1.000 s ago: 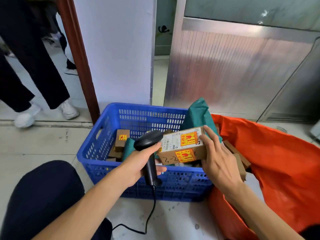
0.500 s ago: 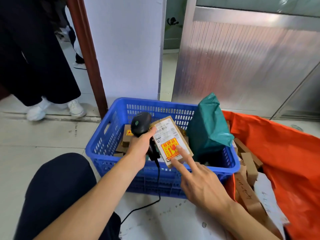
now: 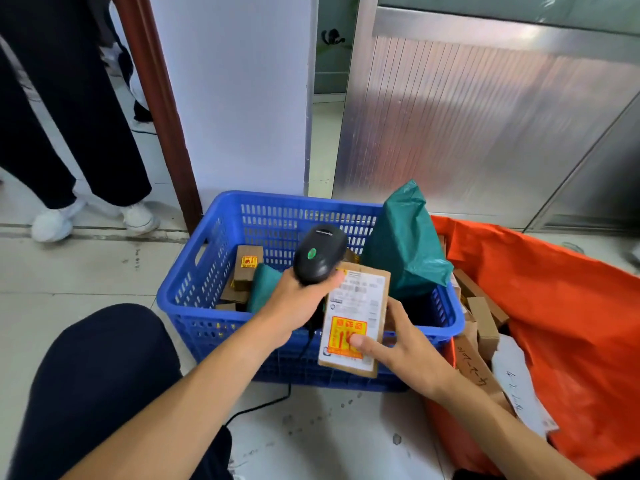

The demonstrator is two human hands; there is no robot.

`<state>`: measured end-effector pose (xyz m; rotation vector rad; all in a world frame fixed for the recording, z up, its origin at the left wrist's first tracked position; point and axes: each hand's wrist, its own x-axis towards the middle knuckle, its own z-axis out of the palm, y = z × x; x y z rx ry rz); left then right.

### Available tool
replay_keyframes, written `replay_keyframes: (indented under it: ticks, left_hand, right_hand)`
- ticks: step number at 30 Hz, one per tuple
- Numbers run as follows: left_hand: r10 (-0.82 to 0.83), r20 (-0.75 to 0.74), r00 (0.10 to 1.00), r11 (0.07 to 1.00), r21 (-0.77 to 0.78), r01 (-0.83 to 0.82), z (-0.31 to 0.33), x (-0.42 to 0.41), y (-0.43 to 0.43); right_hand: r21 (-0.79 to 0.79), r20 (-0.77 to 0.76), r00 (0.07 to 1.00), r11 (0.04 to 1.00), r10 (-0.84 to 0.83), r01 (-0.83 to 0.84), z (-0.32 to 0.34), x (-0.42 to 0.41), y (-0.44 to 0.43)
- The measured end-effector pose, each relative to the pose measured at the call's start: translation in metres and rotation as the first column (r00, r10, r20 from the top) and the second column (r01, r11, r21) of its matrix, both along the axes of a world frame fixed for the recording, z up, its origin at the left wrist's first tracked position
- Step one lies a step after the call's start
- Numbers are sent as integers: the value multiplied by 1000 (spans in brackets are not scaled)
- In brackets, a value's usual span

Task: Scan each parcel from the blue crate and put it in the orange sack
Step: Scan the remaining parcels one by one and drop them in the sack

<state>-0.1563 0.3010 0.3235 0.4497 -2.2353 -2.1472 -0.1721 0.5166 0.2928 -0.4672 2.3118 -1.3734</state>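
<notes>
Head view: left hand (image 3: 298, 303) grips scanner (image 3: 320, 258) over the parcel (image 3: 353, 306) the right hand (image 3: 408, 348) holds; boxes (image 3: 486, 327) lie right of it in the orange sack (image 3: 571, 323), more beyond in the blue crate (image 3: 188, 289)

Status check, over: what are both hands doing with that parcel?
Right hand holds cardboard parcel above blue crate near rim. Left hand grips scanner at its top edge. Orange sack at right, path looks clear.

We have one view: head-worn, wide-angle, facing forward and steeply down. Forearms (image 3: 194, 393) enter from the bottom edge. Blue crate (image 3: 180, 296) sits close in at centre frame, orange sack (image 3: 554, 306) at right, wall (image 3: 242, 98) and metal door (image 3: 467, 116) across the top.
</notes>
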Motion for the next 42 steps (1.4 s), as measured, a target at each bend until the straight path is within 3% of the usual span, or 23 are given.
replay_keyframes:
  ticks: [3, 5, 8, 11, 14, 19, 28, 42]
  left_hand:
    - [-93, 22, 995, 995, 43, 92, 2, 4, 7]
    - [-120, 20, 993, 991, 57, 119, 3, 5, 6]
    - [-140, 12, 990, 990, 31, 140, 9, 4, 3]
    - [-126, -14, 992, 992, 13, 126, 9, 2, -2]
    - [-132, -21, 991, 991, -8, 132, 8, 4, -8]
    - [-161, -25, 987, 986, 47, 163, 15, 14, -2]
    - [-221, -33, 975, 973, 65, 223, 17, 15, 9]
    - [-228, 3, 974, 973, 25, 228, 18, 17, 10]
  right_hand:
    - [-213, 220, 975, 977, 17, 31, 4, 4, -4]
    - [-237, 245, 969, 971, 37, 23, 11, 6, -5]
    - [-214, 194, 981, 976, 4, 38, 12, 1, -1]
    - [-179, 119, 983, 971, -141, 161, 7, -9, 6]
    - [-139, 43, 947, 936, -319, 322, -2, -24, 16]
    - [-82, -136, 874, 884, -466, 459, -5, -30, 28]
    - [69, -272, 837, 858, -474, 508, -4, -39, 32]
    - [29, -271, 838, 866, -473, 499, -5, -38, 30]
